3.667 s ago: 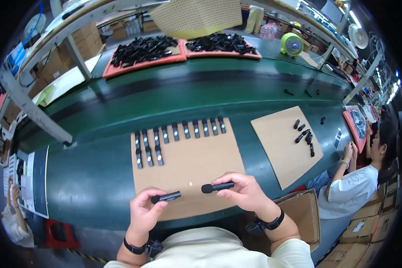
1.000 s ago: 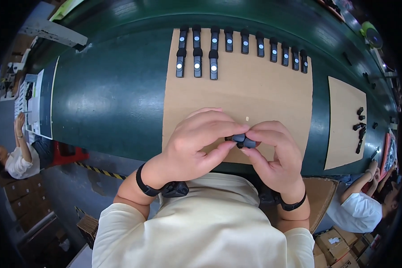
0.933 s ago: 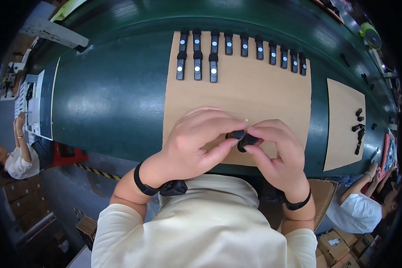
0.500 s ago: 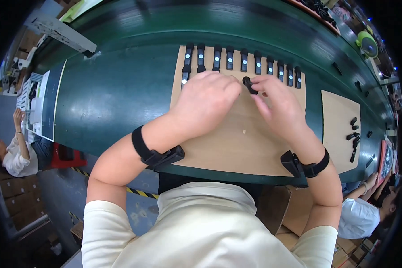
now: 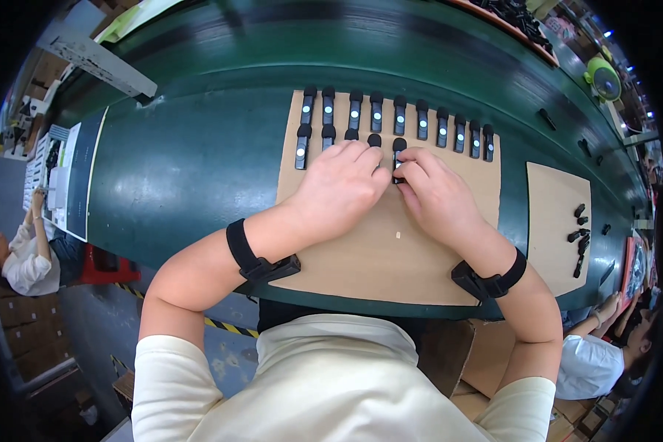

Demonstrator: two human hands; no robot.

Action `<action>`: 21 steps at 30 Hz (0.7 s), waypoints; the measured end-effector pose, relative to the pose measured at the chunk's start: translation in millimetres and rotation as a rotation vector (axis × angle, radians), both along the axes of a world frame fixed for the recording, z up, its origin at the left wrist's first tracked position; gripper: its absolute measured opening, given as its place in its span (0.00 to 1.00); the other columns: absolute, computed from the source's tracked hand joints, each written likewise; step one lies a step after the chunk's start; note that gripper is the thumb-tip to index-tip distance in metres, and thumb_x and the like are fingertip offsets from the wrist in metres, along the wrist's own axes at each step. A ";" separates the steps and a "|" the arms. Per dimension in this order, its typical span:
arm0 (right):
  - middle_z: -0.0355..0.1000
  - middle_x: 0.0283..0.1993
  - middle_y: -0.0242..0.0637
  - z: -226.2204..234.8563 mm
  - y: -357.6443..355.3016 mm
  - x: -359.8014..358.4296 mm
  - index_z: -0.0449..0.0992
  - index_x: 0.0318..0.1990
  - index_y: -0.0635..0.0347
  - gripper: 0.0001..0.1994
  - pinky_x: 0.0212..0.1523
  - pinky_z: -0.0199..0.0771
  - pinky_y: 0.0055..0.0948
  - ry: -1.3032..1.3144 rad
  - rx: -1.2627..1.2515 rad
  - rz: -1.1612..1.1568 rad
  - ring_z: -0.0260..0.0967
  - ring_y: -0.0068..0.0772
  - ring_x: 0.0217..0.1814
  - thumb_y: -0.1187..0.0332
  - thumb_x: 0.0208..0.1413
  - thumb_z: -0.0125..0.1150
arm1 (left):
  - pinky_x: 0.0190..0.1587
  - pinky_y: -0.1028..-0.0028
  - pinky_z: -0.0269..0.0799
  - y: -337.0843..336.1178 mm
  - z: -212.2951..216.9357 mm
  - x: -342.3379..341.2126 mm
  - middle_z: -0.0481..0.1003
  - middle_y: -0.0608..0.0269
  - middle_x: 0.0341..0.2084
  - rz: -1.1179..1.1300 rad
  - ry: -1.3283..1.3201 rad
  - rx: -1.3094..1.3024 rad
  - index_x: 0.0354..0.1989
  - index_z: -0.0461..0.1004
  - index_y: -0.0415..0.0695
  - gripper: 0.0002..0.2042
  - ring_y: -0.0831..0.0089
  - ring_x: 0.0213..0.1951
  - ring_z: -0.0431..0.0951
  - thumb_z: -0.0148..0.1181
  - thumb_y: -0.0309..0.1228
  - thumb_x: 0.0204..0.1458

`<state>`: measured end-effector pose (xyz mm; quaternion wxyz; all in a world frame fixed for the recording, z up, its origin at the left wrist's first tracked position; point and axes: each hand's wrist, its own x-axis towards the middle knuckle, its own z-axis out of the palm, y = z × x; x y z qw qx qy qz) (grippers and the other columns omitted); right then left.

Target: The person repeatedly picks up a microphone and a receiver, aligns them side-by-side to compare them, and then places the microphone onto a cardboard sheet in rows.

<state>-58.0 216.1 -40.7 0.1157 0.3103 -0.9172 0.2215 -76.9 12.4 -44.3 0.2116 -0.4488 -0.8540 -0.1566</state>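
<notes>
Small black microphones with foam tips and a pale round spot lie in two rows on a sheet of brown cardboard [image 5: 346,258]. The far row runs across its top, including a microphone [image 5: 376,114] near the middle. In the nearer row, my right hand [image 5: 442,193] pinches a microphone [image 5: 398,156] by its lower end, foam tip pointing away from me. My left hand [image 5: 342,183] is closed over the same row, its fingertips beside a partly covered microphone [image 5: 374,140]. What its fingers hold, if anything, is hidden. A dark strap with a black block circles each wrist.
A second cardboard sheet [image 5: 556,191] at the right bears several small black parts [image 5: 580,237]. The green table [image 5: 191,162] lies beneath both sheets. A metal post [image 5: 103,62] rises at the left. People sit at the far left and right, and a green fan [image 5: 602,78] stands back right.
My right hand has brought its microphone left and down, into line with the nearer row. My left hand stays close by. The whole view has shifted slightly.
</notes>
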 end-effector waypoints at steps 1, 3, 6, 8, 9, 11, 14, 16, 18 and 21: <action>0.70 0.47 0.41 -1.3 0.3 -2.5 0.72 0.37 0.61 0.11 0.44 0.74 0.38 -0.008 -0.012 -0.003 0.71 0.45 0.46 0.78 0.45 0.63 | 0.44 0.68 0.69 1.1 -0.4 -1.6 0.72 0.56 0.32 0.010 0.009 0.014 0.27 0.73 0.40 0.06 0.62 0.39 0.73 0.57 0.26 0.39; 0.70 0.48 0.40 -3.7 2.3 -4.4 0.72 0.38 0.61 0.11 0.44 0.74 0.38 -0.015 -0.020 -0.020 0.71 0.45 0.46 0.78 0.45 0.63 | 0.45 0.68 0.69 3.8 -1.8 -3.6 0.72 0.56 0.33 0.008 0.010 0.012 0.28 0.73 0.40 0.06 0.62 0.40 0.73 0.57 0.26 0.39; 0.69 0.49 0.40 -4.6 6.0 -3.5 0.72 0.39 0.61 0.12 0.43 0.75 0.38 -0.025 -0.038 -0.035 0.71 0.45 0.46 0.78 0.46 0.63 | 0.45 0.67 0.69 6.7 -1.2 -3.6 0.72 0.56 0.34 -0.002 0.014 0.015 0.29 0.73 0.40 0.07 0.61 0.41 0.73 0.57 0.26 0.39; 0.69 0.49 0.41 4.3 7.0 -0.5 0.72 0.40 0.60 0.12 0.43 0.75 0.37 -0.024 -0.049 -0.048 0.71 0.46 0.46 0.78 0.46 0.63 | 0.46 0.66 0.70 6.7 2.3 -3.0 0.73 0.56 0.35 0.011 0.001 0.049 0.31 0.74 0.41 0.08 0.60 0.42 0.74 0.57 0.26 0.40; 0.69 0.49 0.41 10.7 6.3 -0.1 0.72 0.40 0.60 0.13 0.43 0.75 0.37 -0.023 -0.073 -0.032 0.71 0.46 0.46 0.77 0.46 0.64 | 0.46 0.66 0.70 6.1 5.1 -2.1 0.73 0.56 0.36 0.020 -0.004 0.064 0.31 0.74 0.41 0.08 0.59 0.42 0.74 0.57 0.25 0.40; 0.69 0.49 0.41 20.4 21.2 1.6 0.72 0.41 0.60 0.13 0.43 0.75 0.37 -0.025 -0.083 -0.047 0.71 0.46 0.46 0.77 0.46 0.64 | 0.46 0.65 0.70 4.3 14.4 2.6 0.73 0.56 0.38 -0.005 -0.093 0.078 0.32 0.74 0.41 0.08 0.58 0.42 0.74 0.58 0.24 0.40; 0.69 0.49 0.39 37.6 56.9 -7.6 0.72 0.43 0.59 0.14 0.43 0.74 0.34 0.019 -0.062 -0.124 0.72 0.43 0.44 0.76 0.47 0.65 | 0.46 0.63 0.70 -2.4 32.5 15.4 0.74 0.55 0.40 -0.008 -0.237 0.105 0.33 0.74 0.41 0.09 0.56 0.43 0.74 0.61 0.22 0.41; 0.69 0.49 0.38 37.8 90.2 -20.5 0.72 0.44 0.59 0.15 0.43 0.73 0.32 -0.040 -0.093 -0.212 0.71 0.40 0.44 0.76 0.47 0.64 | 0.46 0.62 0.71 -6.9 39.3 24.6 0.74 0.54 0.41 0.013 -0.366 0.154 0.33 0.74 0.41 0.10 0.55 0.42 0.75 0.63 0.21 0.41; 0.69 0.49 0.38 30.1 133.9 -37.6 0.72 0.47 0.58 0.15 0.42 0.72 0.28 -0.112 -0.136 -0.368 0.70 0.36 0.43 0.75 0.50 0.64 | 0.46 0.62 0.71 -11.7 41.8 30.3 0.75 0.54 0.41 0.016 -0.401 0.183 0.34 0.75 0.41 0.10 0.55 0.42 0.75 0.64 0.21 0.41; 0.69 0.50 0.39 5.3 197.8 -78.2 0.72 0.50 0.58 0.17 0.45 0.72 0.31 -0.106 -0.107 -0.585 0.69 0.38 0.46 0.71 0.52 0.63 | 0.46 0.62 0.71 -20.3 44.7 39.3 0.75 0.54 0.42 0.066 -0.469 0.234 0.34 0.76 0.40 0.10 0.54 0.42 0.76 0.66 0.21 0.41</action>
